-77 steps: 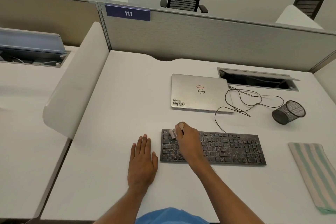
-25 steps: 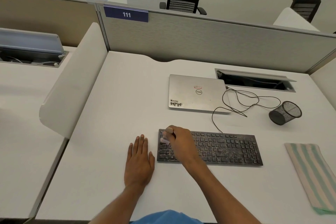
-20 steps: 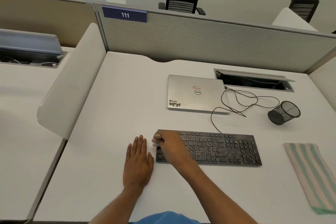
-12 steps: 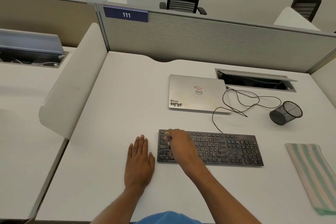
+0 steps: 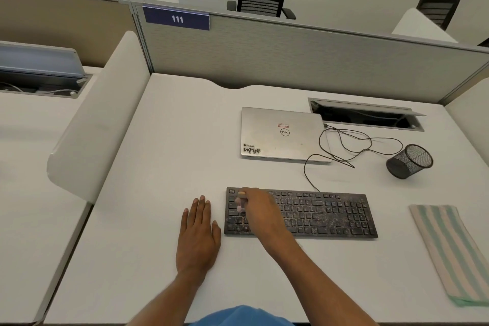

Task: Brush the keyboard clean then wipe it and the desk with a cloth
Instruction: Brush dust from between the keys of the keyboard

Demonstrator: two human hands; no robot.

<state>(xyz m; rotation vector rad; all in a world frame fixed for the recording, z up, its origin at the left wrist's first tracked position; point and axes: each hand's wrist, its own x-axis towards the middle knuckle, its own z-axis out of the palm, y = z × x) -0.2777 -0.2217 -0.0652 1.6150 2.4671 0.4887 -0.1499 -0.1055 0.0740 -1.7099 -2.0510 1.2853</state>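
A black keyboard (image 5: 317,213) speckled with pale dust lies on the white desk (image 5: 172,140). My right hand (image 5: 258,210) is over the keyboard's left end and grips a small pale brush (image 5: 240,204), its tip down on the keys there. My left hand (image 5: 198,233) rests flat on the desk just left of the keyboard, fingers straight. A folded cloth (image 5: 449,251) with green and beige stripes lies at the desk's right edge, apart from both hands.
A shut silver laptop (image 5: 281,133) lies behind the keyboard, and a black cable (image 5: 344,148) loops beside it. A black mesh cup (image 5: 408,161) lies tipped on its side at the right. An open cable hatch (image 5: 365,114) and grey partition (image 5: 291,61) sit behind.
My right hand has swept the brush back and forth over the keyboard's left end, out past its left edge and back onto the keys. My left hand has stayed flat.
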